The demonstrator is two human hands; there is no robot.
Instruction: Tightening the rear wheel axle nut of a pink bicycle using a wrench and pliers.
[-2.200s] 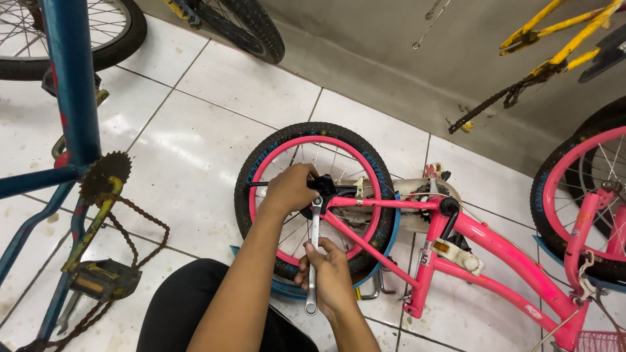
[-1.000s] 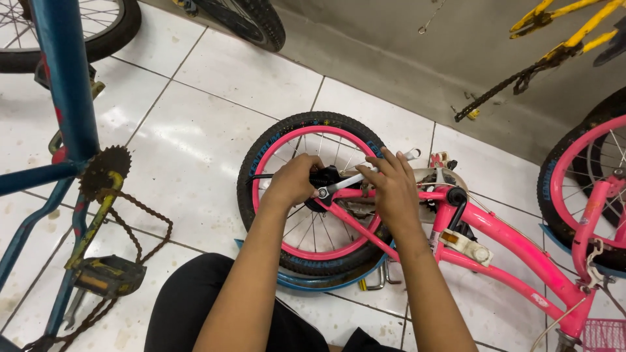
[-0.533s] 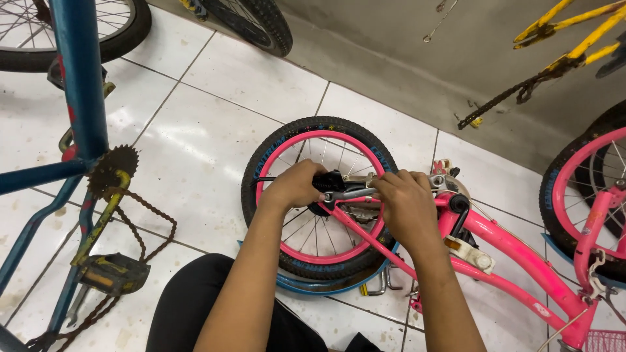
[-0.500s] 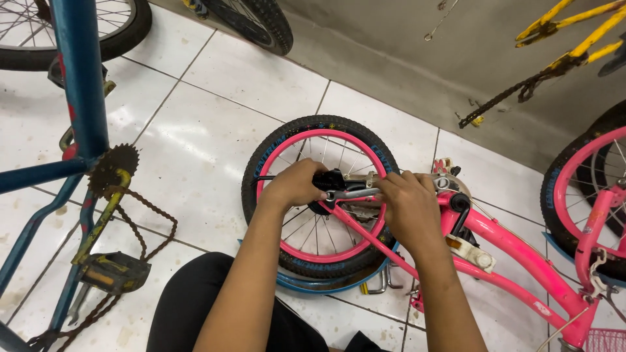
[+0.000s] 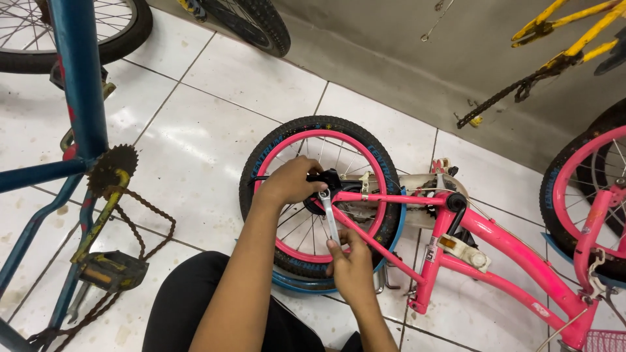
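A small pink bicycle (image 5: pixel 502 254) lies on its side on the white tiled floor. Its rear wheel (image 5: pixel 321 203) has a pink rim and a black tyre. My left hand (image 5: pixel 292 182) grips the wheel's hub at the axle. My right hand (image 5: pixel 351 266) holds the lower end of a silver wrench (image 5: pixel 330 220), whose head sits on the axle nut with the handle pointing down toward me. My knee in black trousers (image 5: pixel 195 306) is in front of the wheel.
A blue bicycle frame (image 5: pixel 72 124) stands at the left with a rusty chainring (image 5: pixel 112 169), loose chain and a pedal (image 5: pixel 112 270). Another black tyre (image 5: pixel 254 23) is at the top, a yellow frame (image 5: pixel 567 32) with a hanging chain at the upper right, a second pink wheel (image 5: pixel 587 195) at the right.
My right hand has swung the wrench from pointing right, along the pink frame, down to pointing toward me. My left hand has stayed on the hub.
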